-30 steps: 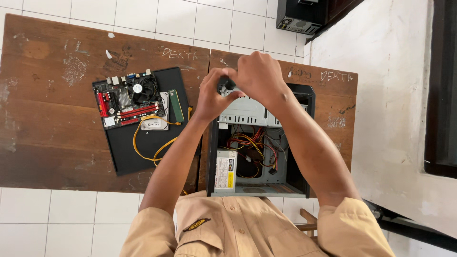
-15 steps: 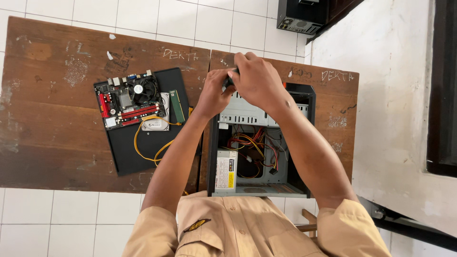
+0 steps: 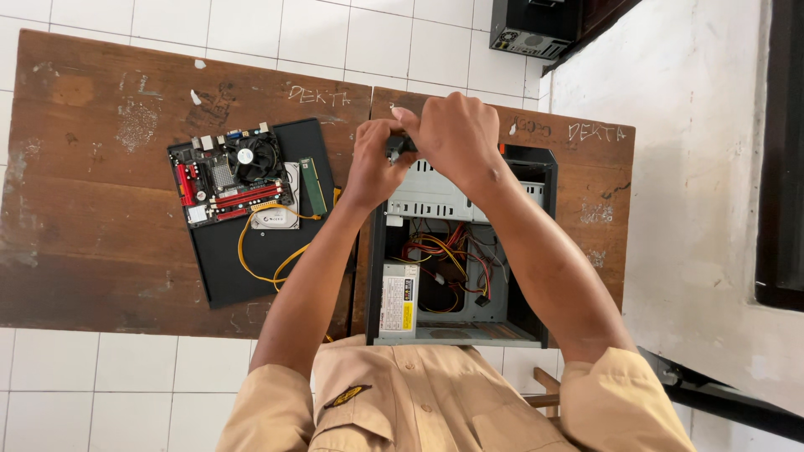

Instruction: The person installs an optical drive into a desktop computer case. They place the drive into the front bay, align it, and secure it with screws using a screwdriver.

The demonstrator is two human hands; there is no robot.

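An open computer case (image 3: 461,251) lies on a wooden desk, with a power supply (image 3: 399,297) and coloured cables (image 3: 448,259) inside. My left hand (image 3: 374,163) and my right hand (image 3: 452,134) meet above the far end of the case. Both pinch a small dark part (image 3: 398,146) between them, mostly hidden by my fingers. To the left, a red motherboard (image 3: 230,180) with a fan rests on a black side panel (image 3: 251,251). A hard drive (image 3: 280,209), a green memory stick (image 3: 313,186) and a yellow cable (image 3: 272,251) lie beside it.
The brown desk (image 3: 100,218) stands on a white tiled floor (image 3: 84,377). Another black computer case (image 3: 532,25) stands at the top. A white wall (image 3: 695,209) runs along the right, with a dark frame (image 3: 783,151) on it.
My two hands have stayed together over the far end of the case, with the fingers shifting slightly around the small part.
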